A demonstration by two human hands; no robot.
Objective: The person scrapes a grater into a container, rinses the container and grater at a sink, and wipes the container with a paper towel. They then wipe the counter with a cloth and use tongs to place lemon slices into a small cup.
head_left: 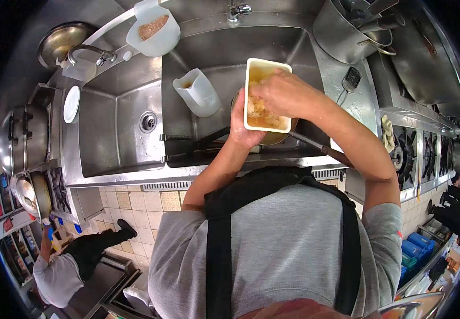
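Over the right sink basin, my left hand [244, 126] grips the left side of a white rectangular container [271, 125]. Yellowish liquid and pale orange pieces of food lie inside it. My right hand [281, 94] reaches into the container from the right, its fingers bent down at the food; the fingertips are hidden, so what they hold cannot be made out. Beneath the container, a round pan [275, 139] shows in part, its long handle [315, 144] pointing right. A translucent plastic jug [199, 95] lies tilted in the basin to the left.
A white tub [158, 40] of brownish food sits at the back rim, left of a faucet [238, 11]. At right are a large pot [347, 40] of utensils and a strainer [351, 80]. Another person [62, 274] is at lower left, near a wok [33, 196].
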